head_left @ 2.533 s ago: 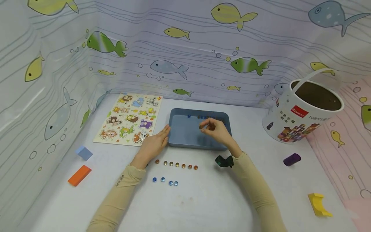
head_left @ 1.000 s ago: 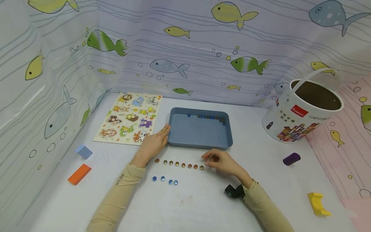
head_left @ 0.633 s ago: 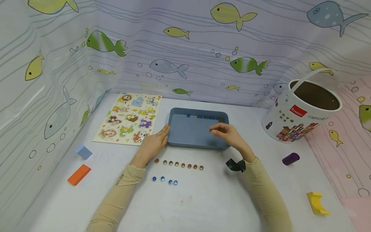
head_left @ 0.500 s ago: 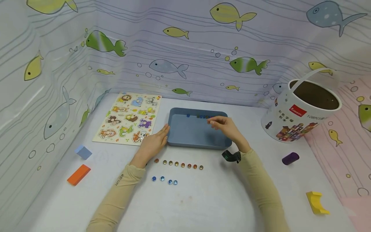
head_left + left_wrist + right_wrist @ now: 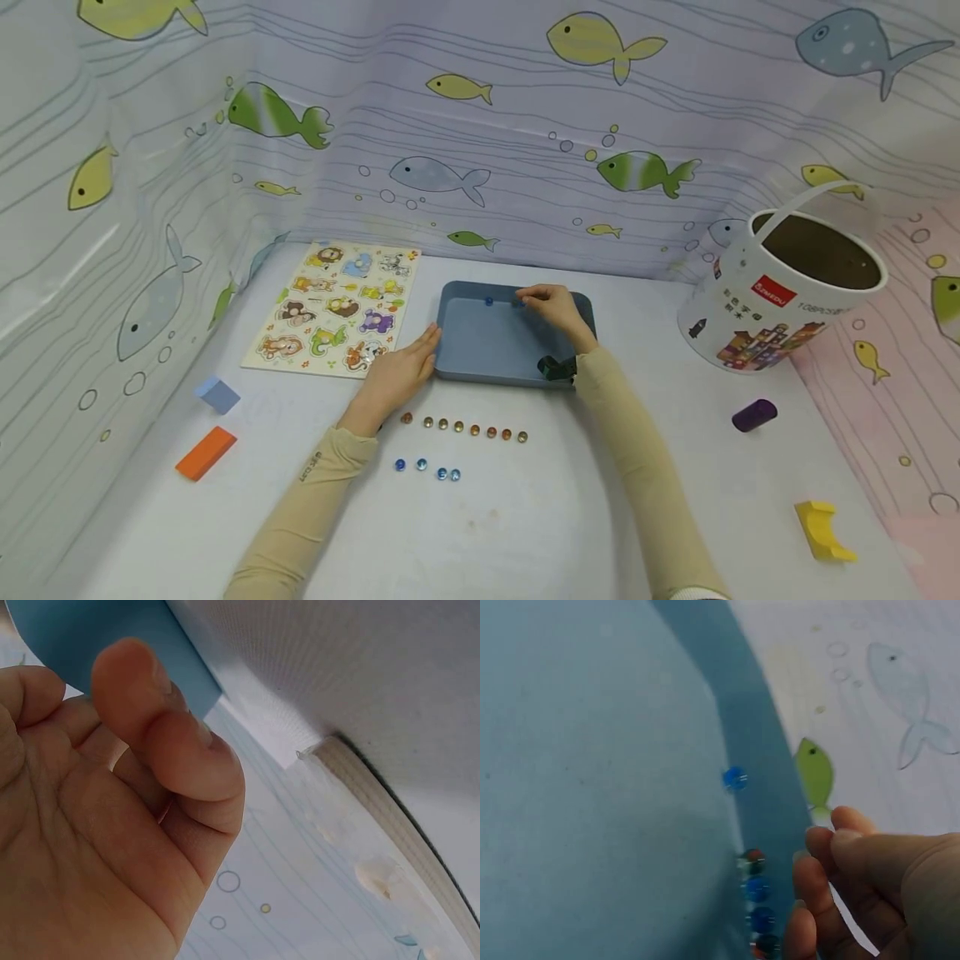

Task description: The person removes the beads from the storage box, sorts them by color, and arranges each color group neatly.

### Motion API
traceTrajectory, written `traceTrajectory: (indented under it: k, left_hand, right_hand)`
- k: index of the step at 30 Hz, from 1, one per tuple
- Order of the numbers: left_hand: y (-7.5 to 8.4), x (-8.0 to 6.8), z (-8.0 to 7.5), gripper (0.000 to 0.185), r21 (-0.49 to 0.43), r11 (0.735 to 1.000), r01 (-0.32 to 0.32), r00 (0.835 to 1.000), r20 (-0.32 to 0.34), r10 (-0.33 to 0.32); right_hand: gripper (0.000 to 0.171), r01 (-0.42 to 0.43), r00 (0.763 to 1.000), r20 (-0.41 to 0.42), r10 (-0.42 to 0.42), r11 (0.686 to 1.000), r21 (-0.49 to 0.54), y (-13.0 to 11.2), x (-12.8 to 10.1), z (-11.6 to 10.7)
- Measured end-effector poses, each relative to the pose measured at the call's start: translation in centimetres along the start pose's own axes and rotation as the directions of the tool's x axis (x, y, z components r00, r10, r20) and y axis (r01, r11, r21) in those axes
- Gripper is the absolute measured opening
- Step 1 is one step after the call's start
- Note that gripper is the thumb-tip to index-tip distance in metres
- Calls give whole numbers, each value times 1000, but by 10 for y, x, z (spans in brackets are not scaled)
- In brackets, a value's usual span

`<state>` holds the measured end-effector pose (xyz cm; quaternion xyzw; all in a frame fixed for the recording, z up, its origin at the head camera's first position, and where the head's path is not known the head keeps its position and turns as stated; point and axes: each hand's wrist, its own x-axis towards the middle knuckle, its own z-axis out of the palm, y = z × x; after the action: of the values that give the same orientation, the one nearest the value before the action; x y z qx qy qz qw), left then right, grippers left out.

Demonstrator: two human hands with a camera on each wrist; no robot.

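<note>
A shallow blue tray (image 5: 480, 342) lies mid-table, with a line of mixed beads (image 5: 517, 302) along its far wall. My right hand (image 5: 527, 294) reaches over that wall, fingers loosely bent just above the beads and holding nothing that I can see. In the right wrist view the fingertips (image 5: 817, 851) hover beside the bead line (image 5: 755, 889), and a lone blue bead (image 5: 735, 778) lies farther along. My left hand (image 5: 427, 342) rests with straight fingers against the tray's left wall (image 5: 90, 630). In front of the tray lie a row of amber beads (image 5: 461, 427) and a shorter row of blue beads (image 5: 427, 469).
An animal puzzle board (image 5: 337, 304) lies left of the tray. A white bucket (image 5: 780, 292) stands at the right. Loose blocks lie around: a purple cylinder (image 5: 754, 414), a yellow piece (image 5: 822, 529), an orange bar (image 5: 206, 452) and a blue cube (image 5: 218, 394). Fish-print walls enclose three sides.
My right hand set one more bead at the right end of the amber row, then went back into the tray and reached the far-wall beads. The left hand stayed put.
</note>
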<state>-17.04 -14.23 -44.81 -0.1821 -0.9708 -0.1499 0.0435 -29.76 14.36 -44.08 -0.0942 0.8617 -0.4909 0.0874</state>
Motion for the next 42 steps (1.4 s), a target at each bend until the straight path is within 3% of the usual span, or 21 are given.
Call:
traceTrajectory:
  k: [7, 21, 25, 32, 42]
  left_hand:
    - [1, -1, -1, 48, -11, 1000, 4, 999, 38, -4]
    - [2, -2, -2, 48, 3, 1000, -13, 1000, -2, 13]
    - [2, -2, -2, 48, -1, 1000, -13, 1000, -3, 13]
    - [2, -2, 0, 48, -9, 1000, -13, 1000, -4, 13]
    - [0, -1, -1, 48, -9, 1000, 4, 1000, 15, -4]
  right_hand:
    - [25, -16, 1000, -15, 14, 988, -156, 10, 11, 12]
    - [21, 67, 998, 15, -66, 930, -360, 7, 17, 20]
    - [21, 66, 998, 27, -60, 938, -342, 6, 15, 19]
    - [24, 66, 998, 16, -64, 974, -215, -1, 1, 3]
    - [28, 137, 990, 37, -135, 989, -51, -4, -58, -18]
